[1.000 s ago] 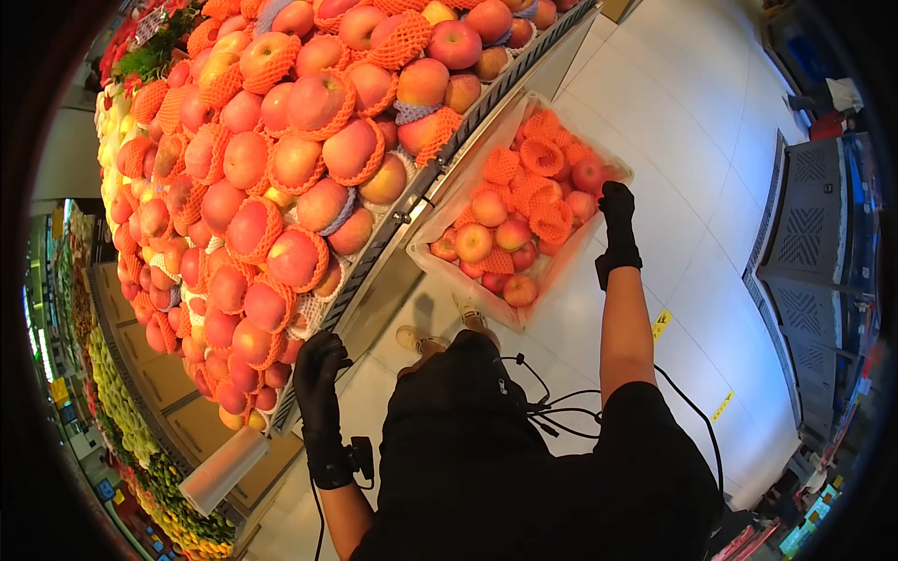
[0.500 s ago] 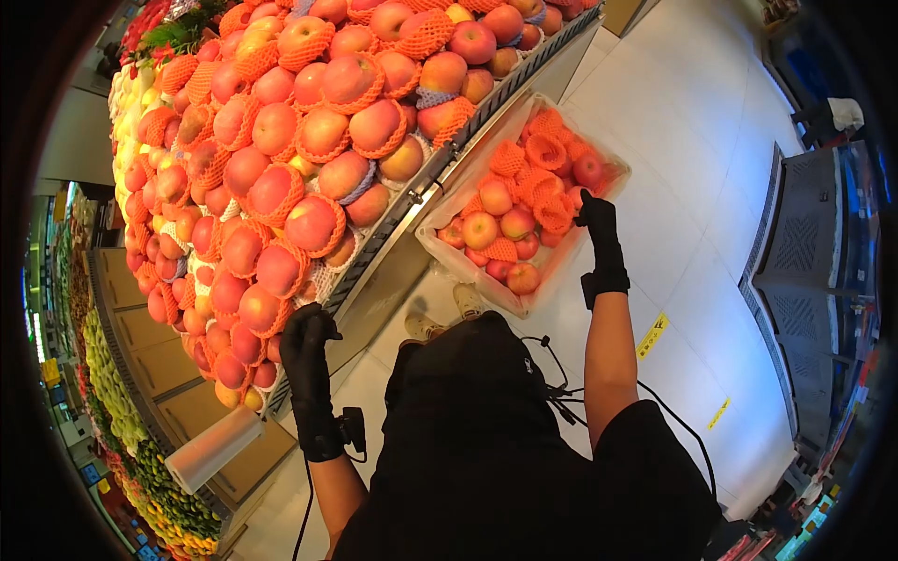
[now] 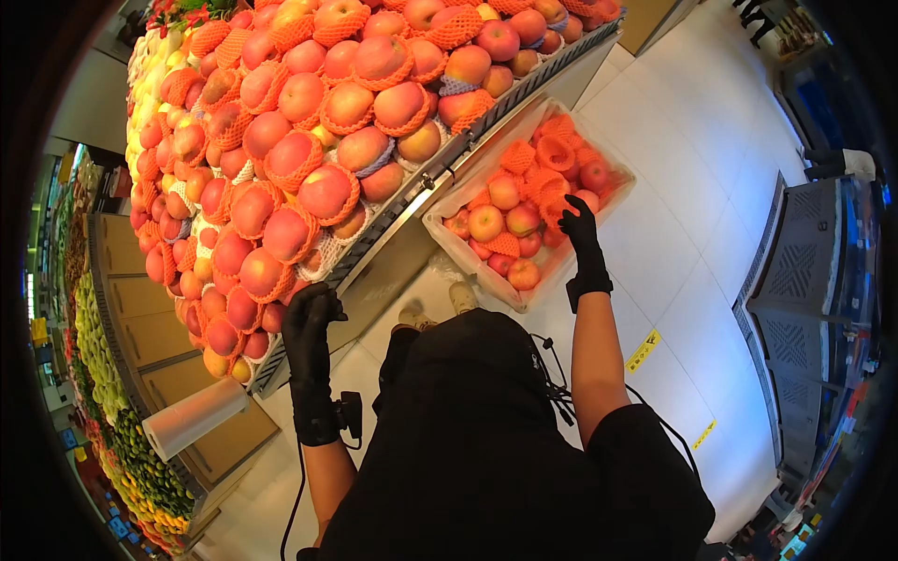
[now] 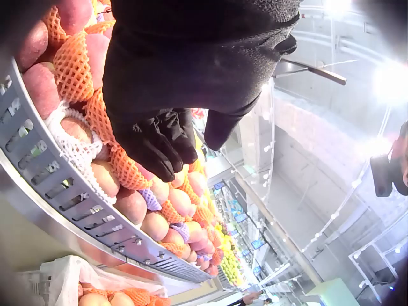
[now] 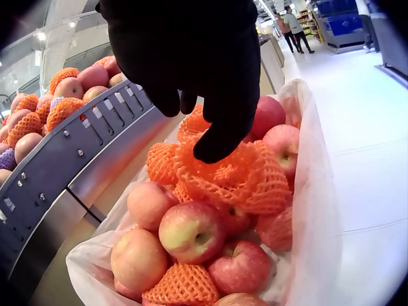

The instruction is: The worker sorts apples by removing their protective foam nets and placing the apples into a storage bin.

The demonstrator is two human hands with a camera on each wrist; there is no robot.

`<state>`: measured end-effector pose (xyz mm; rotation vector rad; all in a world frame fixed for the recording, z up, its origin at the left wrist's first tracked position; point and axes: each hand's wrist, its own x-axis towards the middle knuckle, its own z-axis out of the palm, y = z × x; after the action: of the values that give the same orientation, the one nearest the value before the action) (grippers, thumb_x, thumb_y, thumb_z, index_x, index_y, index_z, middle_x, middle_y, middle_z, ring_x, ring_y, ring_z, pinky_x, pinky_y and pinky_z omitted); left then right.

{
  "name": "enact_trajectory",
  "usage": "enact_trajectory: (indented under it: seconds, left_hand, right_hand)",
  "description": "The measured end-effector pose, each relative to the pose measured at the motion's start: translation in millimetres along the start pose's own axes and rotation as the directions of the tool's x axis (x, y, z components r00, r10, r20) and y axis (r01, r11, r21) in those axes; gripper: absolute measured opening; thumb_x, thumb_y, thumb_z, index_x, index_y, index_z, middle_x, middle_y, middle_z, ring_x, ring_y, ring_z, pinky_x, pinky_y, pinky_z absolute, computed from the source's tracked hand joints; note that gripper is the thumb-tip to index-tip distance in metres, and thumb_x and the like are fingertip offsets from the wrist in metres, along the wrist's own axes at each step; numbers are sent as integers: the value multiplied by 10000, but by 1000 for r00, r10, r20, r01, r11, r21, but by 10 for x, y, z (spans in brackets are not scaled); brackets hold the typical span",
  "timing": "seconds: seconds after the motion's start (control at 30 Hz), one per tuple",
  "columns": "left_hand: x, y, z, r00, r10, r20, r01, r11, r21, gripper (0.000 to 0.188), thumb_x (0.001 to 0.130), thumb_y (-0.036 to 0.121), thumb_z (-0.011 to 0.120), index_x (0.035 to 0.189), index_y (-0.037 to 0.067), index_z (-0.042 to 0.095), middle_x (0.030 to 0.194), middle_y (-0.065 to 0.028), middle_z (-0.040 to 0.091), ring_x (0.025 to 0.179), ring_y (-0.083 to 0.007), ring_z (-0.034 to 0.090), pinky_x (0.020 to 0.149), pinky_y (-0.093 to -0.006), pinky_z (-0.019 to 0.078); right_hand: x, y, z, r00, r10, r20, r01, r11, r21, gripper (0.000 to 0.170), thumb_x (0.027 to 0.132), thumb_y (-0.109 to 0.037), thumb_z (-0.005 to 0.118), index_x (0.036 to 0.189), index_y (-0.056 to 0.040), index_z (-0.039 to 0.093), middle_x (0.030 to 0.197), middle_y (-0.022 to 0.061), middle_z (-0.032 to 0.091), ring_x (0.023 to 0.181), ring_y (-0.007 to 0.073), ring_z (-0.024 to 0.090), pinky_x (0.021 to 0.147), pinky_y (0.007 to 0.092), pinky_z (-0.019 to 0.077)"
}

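My black-gloved right hand (image 3: 582,232) hovers over the near right side of a plastic-lined crate (image 3: 468,268) on the floor. In the right wrist view its thumb and fingers hang apart, pointing down, with nothing between them. Right below the thumb lie orange foam nets (image 5: 233,182), heaped among red-yellow apples (image 5: 191,233). My left hand (image 3: 309,323), also gloved in black, is beside the front edge of a sloped apple display (image 3: 325,192). Its fingers bend loosely and hold nothing; in the left wrist view it overlaps netted apples (image 4: 73,67).
A slotted grey rail (image 4: 64,197) edges the display above the crate. A plastic bag roll (image 3: 196,418) sticks out at its near left corner. Grey panelled units (image 3: 795,252) stand across the tiled floor on the right. Two people (image 5: 293,29) are far down the aisle.
The right hand has moved inward, from beside the crate's right edge to over its contents, and its curled fingers have loosened. The left hand stays by the display, slightly higher in view.
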<state>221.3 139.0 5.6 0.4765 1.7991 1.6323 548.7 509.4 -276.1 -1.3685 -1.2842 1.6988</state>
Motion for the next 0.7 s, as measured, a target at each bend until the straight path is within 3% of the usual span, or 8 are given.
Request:
enact_trajectory:
  seconds: [0.1,0.23,0.27,0.37,0.47,0.57,0.63,0.7]
  left_hand:
    - [-73,-38,-33,1000,-16,-10,16,1000,4,269,932,170,601,1113,-28,582,929,-79,615,817,-149,591,750,-330,521]
    - [-131,-78,-44,998,-39,-39,40,999,4,260,934,169,599,1107,-24,583,926,-74,609,822,-149,590,759,-329,521]
    - [-135,-87,-54,998,-45,-49,45,999,3,255,935,168,597,1105,-23,584,924,-73,608,822,-149,590,762,-329,521]
    - [-136,-123,-90,999,-25,-22,25,1000,-4,248,940,163,591,1106,-22,584,927,-75,608,823,-149,591,766,-327,523]
    - [-133,-117,-49,998,-33,-50,33,999,3,248,943,157,587,1110,-26,584,926,-77,612,816,-149,590,765,-327,524]
    - [-119,-93,-41,998,-44,-54,45,999,18,255,941,159,591,1113,-28,585,918,-77,617,812,-150,592,763,-326,524]
    - [-103,-72,-59,998,-29,-58,29,1000,10,253,940,159,591,1110,-29,587,912,-76,620,812,-151,596,763,-326,525]
    - [-98,-63,-78,998,-17,-68,17,1000,3,251,940,159,590,1106,-29,589,911,-76,623,814,-151,599,762,-325,527]
  right_hand:
    - [179,204,113,991,-123,46,124,992,-23,457,867,-74,598,1315,-132,530,947,19,598,644,120,552,566,246,475]
    - [359,403,125,998,-58,14,59,995,-83,426,851,-81,621,1272,-77,558,1062,47,587,754,105,559,578,251,473]
    - [702,960,-191,944,-314,102,325,937,-130,403,865,-140,633,1252,-48,567,1056,62,615,721,130,587,587,249,481]
    - [-77,-27,75,981,138,137,-113,979,-172,411,872,-222,619,1235,-34,577,900,52,643,674,151,584,604,297,501]
    - [-465,-259,101,906,325,271,-299,945,-132,392,873,-253,652,1205,-50,601,1118,83,628,795,196,664,650,260,541]
    - [-398,-427,89,900,333,282,-315,943,-107,405,885,-279,643,1222,-60,594,1136,102,631,784,215,678,658,273,556]
    - [-131,-172,-31,947,59,315,33,960,-278,425,903,-296,623,1247,-52,572,1090,116,653,640,216,654,598,288,541]
    - [-64,-330,-18,951,235,201,-204,965,-165,416,906,-294,619,1239,-50,575,1076,115,655,627,209,645,573,296,531]
